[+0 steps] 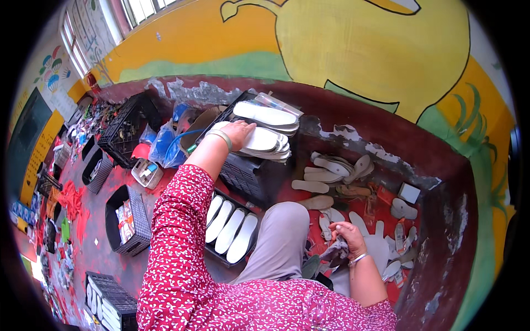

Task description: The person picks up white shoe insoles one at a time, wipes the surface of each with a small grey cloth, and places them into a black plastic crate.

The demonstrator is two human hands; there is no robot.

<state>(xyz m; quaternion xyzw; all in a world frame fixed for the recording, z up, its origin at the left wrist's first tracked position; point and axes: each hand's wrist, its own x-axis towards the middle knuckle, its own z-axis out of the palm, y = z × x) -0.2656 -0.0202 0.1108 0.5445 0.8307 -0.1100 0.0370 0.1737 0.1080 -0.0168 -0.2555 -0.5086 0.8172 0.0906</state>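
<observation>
My left hand (238,135) reaches far forward and rests across the top of a stack of white insoles (260,140), its fingers laid over them. A second pile of white insoles (264,114) lies just beyond. Both piles sit on top of a black plastic crate (243,175). My right hand (350,238), low on the right, is closed with its fingers curled. A crumpled grey cloth (334,252) hangs at its palm and appears held there. Beneath my left arm, several white insoles (241,237) stand in a row in a black crate beside my knee.
Loose insoles and soles (331,168) lie heaped by the right wall, with a white box (408,192) near the corner. To the left stand a grey woven basket (144,236), a small white basket (147,172), blue plastic bags (164,146) and a black crate (124,300) of insoles.
</observation>
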